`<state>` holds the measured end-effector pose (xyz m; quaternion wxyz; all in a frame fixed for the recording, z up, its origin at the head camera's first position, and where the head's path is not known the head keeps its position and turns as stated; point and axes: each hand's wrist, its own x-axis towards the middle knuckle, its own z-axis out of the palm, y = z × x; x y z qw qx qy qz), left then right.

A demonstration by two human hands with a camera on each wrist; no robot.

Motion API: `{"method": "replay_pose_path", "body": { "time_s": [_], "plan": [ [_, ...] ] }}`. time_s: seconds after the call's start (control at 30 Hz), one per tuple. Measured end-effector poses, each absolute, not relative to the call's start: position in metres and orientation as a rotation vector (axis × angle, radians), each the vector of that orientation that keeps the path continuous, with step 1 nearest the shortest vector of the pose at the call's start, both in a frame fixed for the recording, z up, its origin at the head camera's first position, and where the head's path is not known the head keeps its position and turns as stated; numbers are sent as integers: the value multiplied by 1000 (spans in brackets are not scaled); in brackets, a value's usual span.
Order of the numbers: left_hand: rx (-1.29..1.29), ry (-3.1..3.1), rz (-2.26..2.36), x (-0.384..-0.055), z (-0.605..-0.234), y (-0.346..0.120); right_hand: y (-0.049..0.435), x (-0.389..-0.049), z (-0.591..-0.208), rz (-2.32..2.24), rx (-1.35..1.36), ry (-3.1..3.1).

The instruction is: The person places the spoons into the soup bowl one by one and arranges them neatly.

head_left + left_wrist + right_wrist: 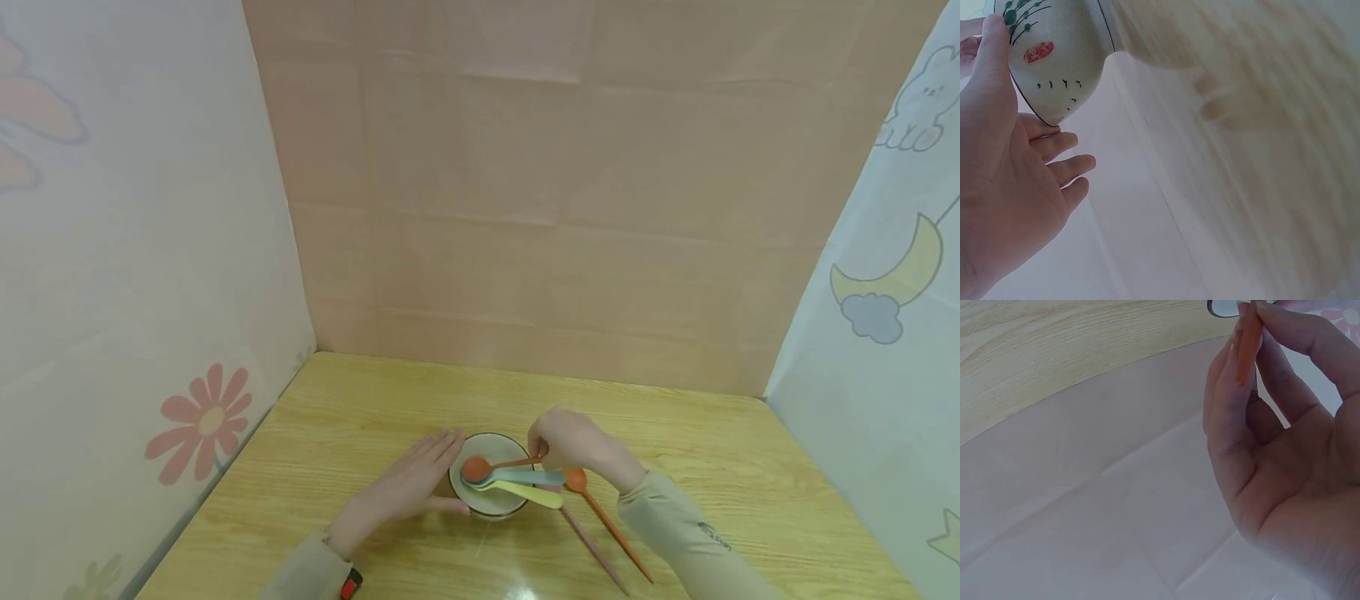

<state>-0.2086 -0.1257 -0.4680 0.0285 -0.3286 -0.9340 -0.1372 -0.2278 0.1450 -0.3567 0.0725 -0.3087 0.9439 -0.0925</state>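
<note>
A pale bowl [491, 446] with a dark rim stands on the table, its painted outside showing in the left wrist view. My left hand [408, 483] rests against its left side, thumb and fairly straight fingers spread along the rim. With its fingertips, my right hand [573, 439] pinches the handle of an orange spoon [477, 468] at the bowl's right rim; the spoon's head lies over the bowl. A blue-green spoon [528, 477] and a yellow spoon [536, 496] lean in the bowl, handles jutting out to the right.
Right of the bowl, a second orange spoon [611, 525] lies slanted on the wooden table [390, 392]. Beside it is a thin pinkish handle [592, 548], its upper end overlapped by the yellow spoon. Cloth-covered walls [525, 250] enclose the table at back and sides.
</note>
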Motion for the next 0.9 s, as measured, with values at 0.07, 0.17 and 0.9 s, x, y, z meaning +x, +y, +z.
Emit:
{"method": "replay_pose_path", "body": {
  "time_s": [0.07, 0.17, 0.9],
  "plan": [
    [-1012, -2888, -424, -209, -468, -125, 145, -228, -358, -273, -944, 2844],
    [-1008, -2892, -434, -209, -468, -125, 144, -228, -360, -268, -962, 2855],
    [-1021, -2878, -430, -208, -467, -127, 145, -226, -364, -308, -952, 2832]
  ]
}}
